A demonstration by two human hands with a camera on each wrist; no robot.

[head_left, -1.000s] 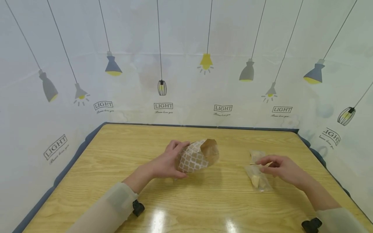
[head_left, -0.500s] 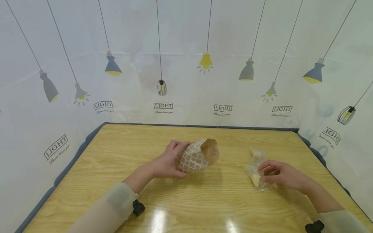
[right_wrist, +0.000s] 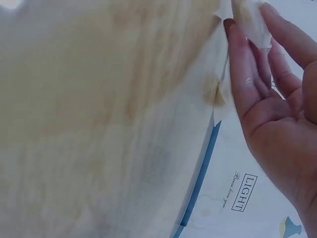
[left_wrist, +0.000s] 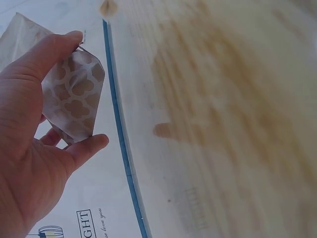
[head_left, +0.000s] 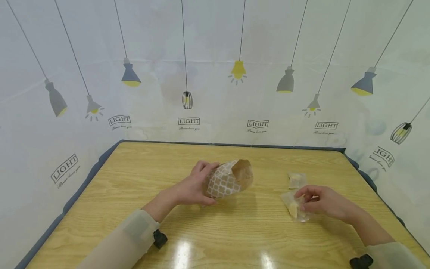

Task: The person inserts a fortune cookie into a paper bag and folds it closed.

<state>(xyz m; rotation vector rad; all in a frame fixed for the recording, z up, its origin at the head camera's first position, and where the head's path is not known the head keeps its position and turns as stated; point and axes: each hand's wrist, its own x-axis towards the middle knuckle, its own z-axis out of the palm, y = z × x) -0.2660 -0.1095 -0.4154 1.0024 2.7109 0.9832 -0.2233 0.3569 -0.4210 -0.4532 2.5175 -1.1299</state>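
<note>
Soft, even light fills the head view; two white glares streak the wooden table [head_left: 134, 231] near six o'clock, and faint shadow falls at five o'clock from the patterned paper bag [head_left: 223, 183]. Both wrist views are hazy, the tabletop's grain blurred.

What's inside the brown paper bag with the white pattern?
Through the open end of the paper bag, you can see plain brown inner paper. Its deeper end, gripped by the left hand, is hidden, so I can't tell what's down there.
</note>
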